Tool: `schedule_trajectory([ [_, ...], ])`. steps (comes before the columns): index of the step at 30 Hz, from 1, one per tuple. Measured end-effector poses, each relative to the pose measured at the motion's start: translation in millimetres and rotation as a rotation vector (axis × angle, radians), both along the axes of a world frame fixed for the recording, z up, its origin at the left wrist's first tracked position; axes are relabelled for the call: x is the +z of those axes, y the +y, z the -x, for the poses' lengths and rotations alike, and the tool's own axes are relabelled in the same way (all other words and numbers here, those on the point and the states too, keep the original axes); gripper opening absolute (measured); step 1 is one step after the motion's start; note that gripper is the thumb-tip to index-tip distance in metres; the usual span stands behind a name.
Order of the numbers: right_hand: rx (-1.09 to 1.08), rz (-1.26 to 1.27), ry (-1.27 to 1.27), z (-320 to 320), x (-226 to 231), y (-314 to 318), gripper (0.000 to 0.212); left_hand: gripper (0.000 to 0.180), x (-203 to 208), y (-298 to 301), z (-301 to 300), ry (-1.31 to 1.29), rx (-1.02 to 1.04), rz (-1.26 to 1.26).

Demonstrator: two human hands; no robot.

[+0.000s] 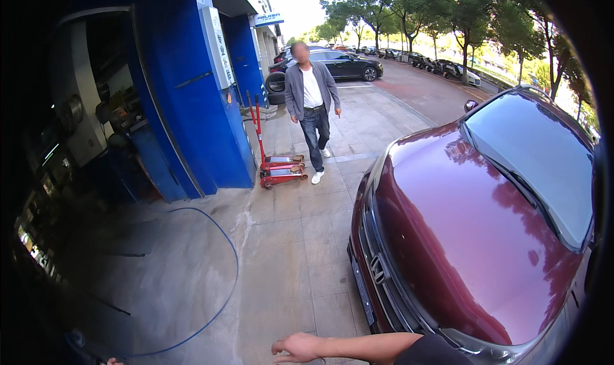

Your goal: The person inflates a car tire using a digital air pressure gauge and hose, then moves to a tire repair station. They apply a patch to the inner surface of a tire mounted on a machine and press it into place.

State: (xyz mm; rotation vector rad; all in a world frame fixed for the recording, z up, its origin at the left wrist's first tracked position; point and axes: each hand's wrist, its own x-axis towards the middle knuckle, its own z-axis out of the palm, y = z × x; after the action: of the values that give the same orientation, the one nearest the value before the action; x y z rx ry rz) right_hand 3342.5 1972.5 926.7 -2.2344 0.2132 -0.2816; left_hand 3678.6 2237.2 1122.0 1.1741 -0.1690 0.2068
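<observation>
My right hand [298, 348] reaches in from the lower right, over the pavement beside the front of a dark red car [460, 231]. Its fingers point left, loosely bent and apart, and it holds nothing. Only a sliver of my left hand [114, 362] shows at the bottom edge, too little to tell its grip. Close to it is a dark, blurred object [78, 341] whose kind I cannot make out. A blue hose [237, 263] curves across the ground and runs down toward that object.
Ahead, a person [312, 96] in a grey jacket walks on the paving. Two red floor jacks [281, 171] stand by the blue wall pillar [198, 96]. Behind them are stacked tyres [275, 87] and a parked black car [339, 64]. A dark workshop opening lies at left.
</observation>
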Motion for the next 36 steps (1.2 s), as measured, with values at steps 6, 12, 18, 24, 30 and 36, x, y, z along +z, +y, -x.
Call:
schedule_trajectory([
  [6,-0.450,0.071,0.704,20.5,-87.6,-128.8,0.055,0.023,-20.9,-90.9,-125.0,-0.239,-0.144,-0.561],
  [12,-0.934,-0.225,0.780,72.1,-184.7,-180.2,0.045,0.032,-57.9,-180.9,-198.8,-0.304,-0.205,-1.081],
  [18,-1.180,-0.834,0.456,44.2,-229.5,-278.0,0.038,0.036,-121.5,-246.8,-265.6,-0.284,-0.218,-1.388],
  [24,-1.083,-0.747,0.441,-85.7,-205.4,-433.6,0.034,0.043,-213.1,-303.8,-317.1,-0.138,-0.297,-1.767],
  [30,-0.639,-0.477,0.447,-282.4,-114.6,-578.0,0.036,0.046,-315.6,-333.6,-300.7,0.397,-0.327,-1.987],
  [36,-0.317,-0.431,0.361,-452.1,-29.6,-669.9,0.034,0.041,-371.7,-368.1,-262.9,0.903,-0.258,-1.885],
])
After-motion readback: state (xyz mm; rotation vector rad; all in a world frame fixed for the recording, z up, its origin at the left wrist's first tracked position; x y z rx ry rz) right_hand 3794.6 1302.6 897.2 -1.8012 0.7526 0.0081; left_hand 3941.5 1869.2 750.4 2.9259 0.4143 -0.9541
